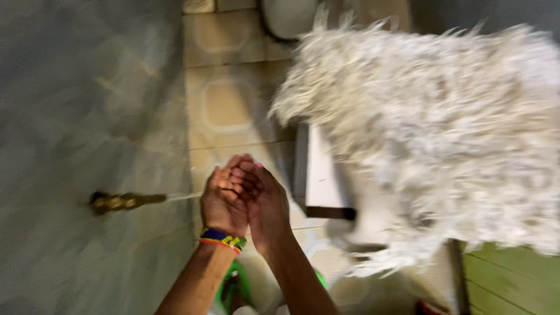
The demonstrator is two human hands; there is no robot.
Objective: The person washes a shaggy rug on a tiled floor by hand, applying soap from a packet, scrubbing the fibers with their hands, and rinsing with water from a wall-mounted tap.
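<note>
My left hand and my right hand are pressed together, palms cupped side by side, under a thin stream of water. The stream comes from a brass tap that sticks out of the grey wall on the left. A beaded band in several colours circles my left wrist. Neither hand holds an object. The picture is blurred by motion.
A large white shaggy mop head or rug fills the right side, lying over a white ledge. Patterned beige tiles cover the floor. Something green lies below my arms. A white rounded vessel sits at the top.
</note>
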